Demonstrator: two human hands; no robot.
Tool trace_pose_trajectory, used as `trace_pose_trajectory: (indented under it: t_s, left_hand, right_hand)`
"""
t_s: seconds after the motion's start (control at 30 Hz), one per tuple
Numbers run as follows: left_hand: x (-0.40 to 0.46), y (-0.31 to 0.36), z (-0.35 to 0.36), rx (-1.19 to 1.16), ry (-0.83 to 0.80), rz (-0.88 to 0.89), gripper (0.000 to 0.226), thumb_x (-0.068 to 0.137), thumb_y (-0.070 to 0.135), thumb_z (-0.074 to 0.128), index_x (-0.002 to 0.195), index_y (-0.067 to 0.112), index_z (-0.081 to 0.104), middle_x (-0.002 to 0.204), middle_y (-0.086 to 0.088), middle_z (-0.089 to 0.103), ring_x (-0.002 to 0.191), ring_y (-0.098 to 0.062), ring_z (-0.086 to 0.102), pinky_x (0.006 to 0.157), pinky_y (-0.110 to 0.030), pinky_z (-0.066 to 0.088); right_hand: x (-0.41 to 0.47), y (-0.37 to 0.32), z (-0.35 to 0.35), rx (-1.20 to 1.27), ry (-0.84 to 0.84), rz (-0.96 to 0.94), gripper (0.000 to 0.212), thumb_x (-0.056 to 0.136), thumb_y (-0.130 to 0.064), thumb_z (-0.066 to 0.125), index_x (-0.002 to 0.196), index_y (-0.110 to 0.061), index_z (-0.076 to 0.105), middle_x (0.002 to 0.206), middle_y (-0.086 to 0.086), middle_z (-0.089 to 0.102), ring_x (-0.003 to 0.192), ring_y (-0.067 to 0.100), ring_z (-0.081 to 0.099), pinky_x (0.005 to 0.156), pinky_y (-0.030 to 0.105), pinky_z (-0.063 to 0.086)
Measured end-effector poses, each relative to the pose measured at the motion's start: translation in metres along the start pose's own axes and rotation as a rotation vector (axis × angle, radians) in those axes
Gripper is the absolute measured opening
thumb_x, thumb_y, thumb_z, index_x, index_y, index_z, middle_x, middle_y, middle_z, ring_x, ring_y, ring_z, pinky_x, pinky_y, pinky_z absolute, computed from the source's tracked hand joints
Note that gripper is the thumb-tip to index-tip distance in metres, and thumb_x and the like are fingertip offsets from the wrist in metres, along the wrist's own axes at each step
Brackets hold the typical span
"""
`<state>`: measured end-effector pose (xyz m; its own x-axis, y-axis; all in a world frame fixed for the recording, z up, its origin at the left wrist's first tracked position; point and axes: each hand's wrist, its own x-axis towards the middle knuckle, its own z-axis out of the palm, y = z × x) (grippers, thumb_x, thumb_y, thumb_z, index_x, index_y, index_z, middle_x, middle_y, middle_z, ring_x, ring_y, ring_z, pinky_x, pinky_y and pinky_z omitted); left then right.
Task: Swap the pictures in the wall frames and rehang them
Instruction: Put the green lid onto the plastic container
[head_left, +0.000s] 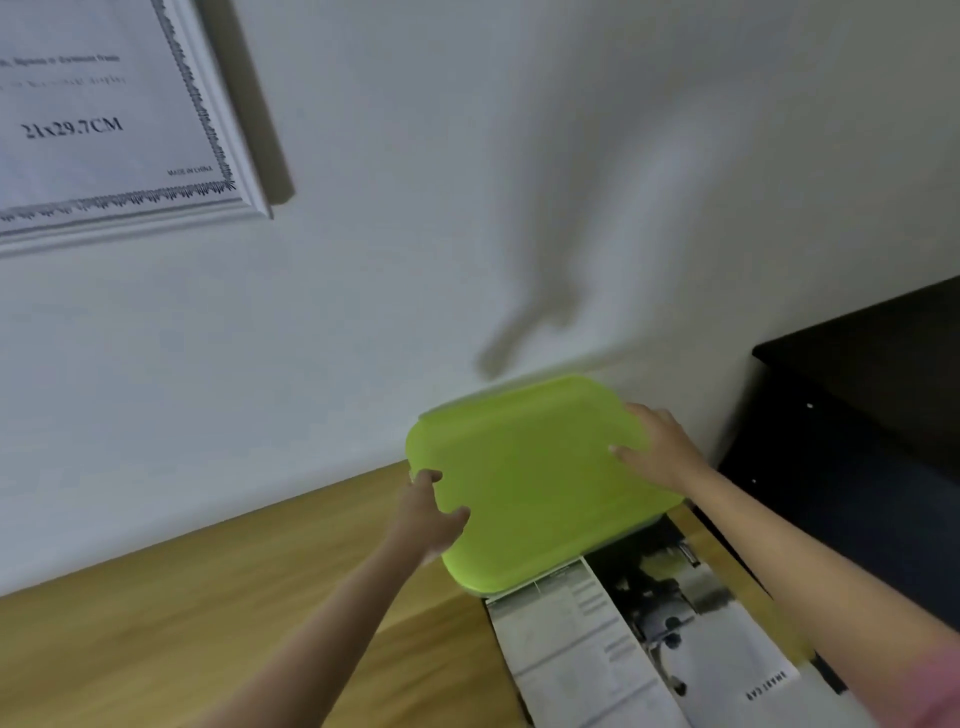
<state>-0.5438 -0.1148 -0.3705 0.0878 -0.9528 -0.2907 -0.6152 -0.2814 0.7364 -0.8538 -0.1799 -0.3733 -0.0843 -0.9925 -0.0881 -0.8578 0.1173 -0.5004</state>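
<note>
Gripping a green tray (535, 483), the left hand (426, 514) curled round its seven-o'clock edge while the right hand (660, 452) lay flat, fingers spread, at three o'clock. One white frame (228, 156) hung at ten o'clock; printed pictures (623, 649) lay below, so the swap looked unfinished.

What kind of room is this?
Probably a home room or small office: a framed sheet hangs on a white wall, above a wooden table with a magazine.

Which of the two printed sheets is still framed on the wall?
The size-insert sheet in the white frame, upper left; the magazine page lies on the wooden table.
</note>
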Motion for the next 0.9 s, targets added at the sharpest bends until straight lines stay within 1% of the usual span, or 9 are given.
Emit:
trace_pose_trajectory:
  t_s: [0.07,0.17,0.23,0.3,0.4,0.53,0.67,0.77,0.9]
  left_hand:
    - [0.002,-0.01,0.006,0.009,-0.015,-0.045,0.066,0.083,0.025,0.066,0.139,0.014,0.033,0.139,-0.016,0.04,0.121,-0.028,0.047,0.084,-0.03,0.043]
    - [0.002,-0.017,0.012,0.004,-0.019,-0.081,0.069,0.082,0.027,0.067,0.14,0.015,0.031,0.14,-0.016,0.04,0.126,-0.03,0.043,0.097,-0.036,0.044]
    - [0.002,-0.022,0.013,0.004,-0.01,-0.104,0.07,0.082,0.028,0.067,0.14,0.015,0.031,0.14,-0.016,0.041,0.126,-0.03,0.043,0.1,-0.037,0.043]
    - [-0.003,-0.031,0.011,-0.007,-0.002,-0.117,0.069,0.081,0.028,0.068,0.139,0.015,0.032,0.138,-0.017,0.042,0.124,-0.03,0.045,0.098,-0.037,0.044]
    - [-0.003,-0.034,0.009,-0.036,0.017,-0.124,0.067,0.079,0.026,0.07,0.137,0.017,0.037,0.137,-0.016,0.042,0.117,-0.029,0.049,0.091,-0.034,0.046]
    - [-0.002,-0.036,0.004,-0.089,0.037,-0.105,0.071,0.072,0.02,0.077,0.134,0.021,0.041,0.134,-0.015,0.038,0.116,-0.031,0.049,0.095,-0.041,0.047]
    - [-0.006,-0.039,0.003,-0.139,0.048,-0.068,0.075,0.069,0.014,0.08,0.133,0.024,0.042,0.135,-0.013,0.035,0.115,-0.031,0.049,0.095,-0.043,0.047]
    - [-0.011,-0.037,0.004,-0.163,0.062,-0.035,0.074,0.07,0.014,0.079,0.133,0.026,0.042,0.135,-0.011,0.035,0.115,-0.03,0.049,0.094,-0.043,0.048]
    - [-0.021,-0.039,-0.007,-0.178,0.095,0.018,0.076,0.071,0.017,0.078,0.135,0.027,0.04,0.134,-0.008,0.034,0.11,-0.027,0.05,0.089,-0.036,0.048]
  right_hand:
    - [-0.001,0.012,0.005,-0.029,0.008,0.064,0.074,0.082,-0.041,0.067,0.144,-0.019,0.033,0.136,0.018,0.04,0.128,0.036,0.039,0.104,0.042,0.038]
    - [0.001,0.022,0.014,-0.048,0.017,0.096,0.074,0.082,-0.044,0.066,0.143,-0.017,0.034,0.132,0.02,0.045,0.129,0.035,0.036,0.107,0.04,0.033]
    - [0.0,0.023,0.022,-0.008,0.02,0.117,0.073,0.082,-0.045,0.066,0.143,-0.017,0.036,0.132,0.021,0.045,0.129,0.035,0.035,0.108,0.041,0.032]
    - [-0.005,0.019,0.034,0.021,0.04,0.134,0.073,0.081,-0.047,0.066,0.142,-0.018,0.038,0.133,0.022,0.044,0.129,0.036,0.035,0.107,0.04,0.032]
    - [-0.002,0.017,0.04,0.027,0.077,0.181,0.073,0.078,-0.052,0.068,0.139,-0.02,0.042,0.131,0.023,0.047,0.129,0.035,0.036,0.106,0.038,0.029]
    - [0.005,0.018,0.042,0.063,0.099,0.234,0.076,0.069,-0.063,0.068,0.133,-0.029,0.047,0.129,0.019,0.05,0.124,0.036,0.039,0.102,0.038,0.03]
    - [0.007,0.017,0.033,0.077,0.124,0.237,0.074,0.066,-0.063,0.071,0.13,-0.03,0.05,0.127,0.017,0.052,0.124,0.036,0.039,0.101,0.037,0.03]
    - [0.004,0.015,0.023,0.066,0.145,0.221,0.073,0.067,-0.063,0.071,0.129,-0.029,0.051,0.128,0.019,0.051,0.124,0.036,0.037,0.102,0.037,0.028]
    - [-0.012,0.003,0.014,0.053,0.184,0.197,0.073,0.069,-0.061,0.07,0.131,-0.026,0.051,0.127,0.021,0.05,0.125,0.035,0.035,0.103,0.038,0.027]
